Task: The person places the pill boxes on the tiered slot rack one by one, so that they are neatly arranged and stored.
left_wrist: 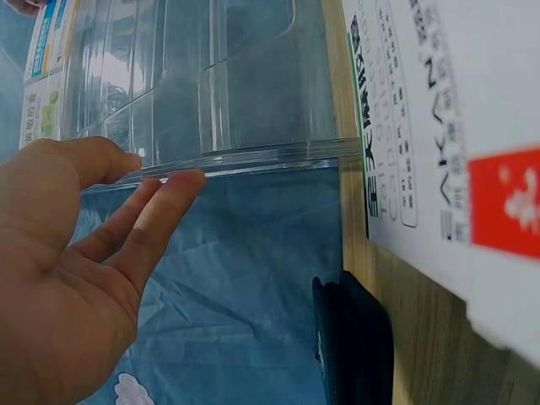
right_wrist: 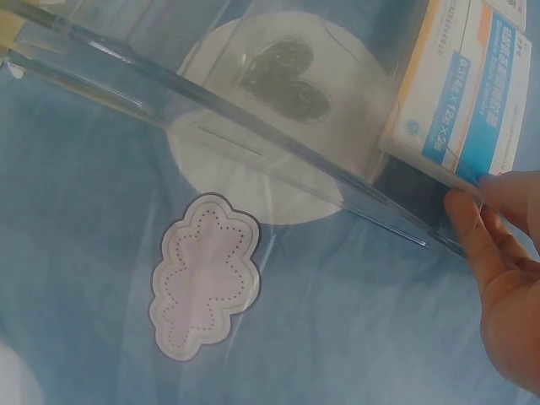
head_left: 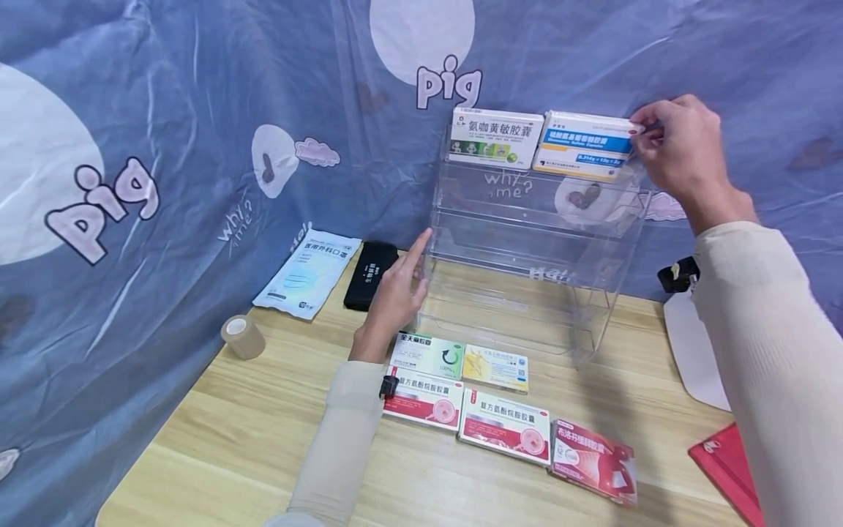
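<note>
On the table stands a clear plastic tiered rack [head_left: 527, 252]. Its top tier holds a green-and-white capsule box [head_left: 494, 139] at the left and a blue-and-white capsule box [head_left: 582, 146] at the right. My right hand [head_left: 688, 146] pinches the right end of the blue-and-white box; in the right wrist view, its fingertips are partly hidden there. My left hand [head_left: 395, 293] is at the rack's left side. In the left wrist view, thumb and fingers [left_wrist: 160, 215] lie about the side panel's edge, pinching it.
Before the rack lie a green-and-white box [head_left: 426, 356], a yellow-and-white box [head_left: 495, 367], two red-and-white boxes [head_left: 503, 428] and a pink box [head_left: 593, 461]. Leftward are a mask packet [head_left: 308, 274], black pouch [head_left: 369, 274] and tan tape roll [head_left: 244, 337]. A red item [head_left: 731, 468] lies right.
</note>
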Tool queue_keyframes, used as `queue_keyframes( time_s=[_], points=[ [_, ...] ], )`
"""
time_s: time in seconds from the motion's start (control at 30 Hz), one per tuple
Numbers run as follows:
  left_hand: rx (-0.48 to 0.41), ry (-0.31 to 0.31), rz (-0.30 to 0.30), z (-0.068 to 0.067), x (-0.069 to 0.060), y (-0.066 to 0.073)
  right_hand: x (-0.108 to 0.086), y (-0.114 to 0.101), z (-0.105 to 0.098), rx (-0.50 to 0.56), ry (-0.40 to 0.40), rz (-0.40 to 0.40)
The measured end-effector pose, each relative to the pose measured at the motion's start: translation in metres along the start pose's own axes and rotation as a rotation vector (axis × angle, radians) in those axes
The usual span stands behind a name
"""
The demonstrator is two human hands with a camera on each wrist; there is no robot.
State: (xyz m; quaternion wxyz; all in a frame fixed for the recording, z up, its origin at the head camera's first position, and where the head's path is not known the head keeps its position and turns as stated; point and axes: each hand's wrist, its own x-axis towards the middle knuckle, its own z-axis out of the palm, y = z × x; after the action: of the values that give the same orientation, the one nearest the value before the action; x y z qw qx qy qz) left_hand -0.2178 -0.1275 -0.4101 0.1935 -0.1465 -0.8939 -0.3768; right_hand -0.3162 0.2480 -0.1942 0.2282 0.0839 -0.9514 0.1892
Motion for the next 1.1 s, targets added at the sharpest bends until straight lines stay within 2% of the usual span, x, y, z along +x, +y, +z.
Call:
queue_keyframes(
  time_s=[0.27,0.7,0.9,1.1],
  points=[
    [-0.008,0.005,0.004,0.001,0.001,-0.001,-0.002,-0.001,0.0,0.008,-0.012,-0.014],
    [-0.007,0.007,0.008,0.0,0.0,0.0,-0.001,0.005,-0.001,0.045,0.078,-0.109],
    [-0.007,0.003,0.002,0.001,0.0,0.0,-0.008,0.005,-0.005,0.079,0.12,-0.08],
    [-0.011,0.001,-0.001,0.001,0.001,0.0,-0.024,0.006,-0.006,0.094,0.178,-0.063]
  ],
)
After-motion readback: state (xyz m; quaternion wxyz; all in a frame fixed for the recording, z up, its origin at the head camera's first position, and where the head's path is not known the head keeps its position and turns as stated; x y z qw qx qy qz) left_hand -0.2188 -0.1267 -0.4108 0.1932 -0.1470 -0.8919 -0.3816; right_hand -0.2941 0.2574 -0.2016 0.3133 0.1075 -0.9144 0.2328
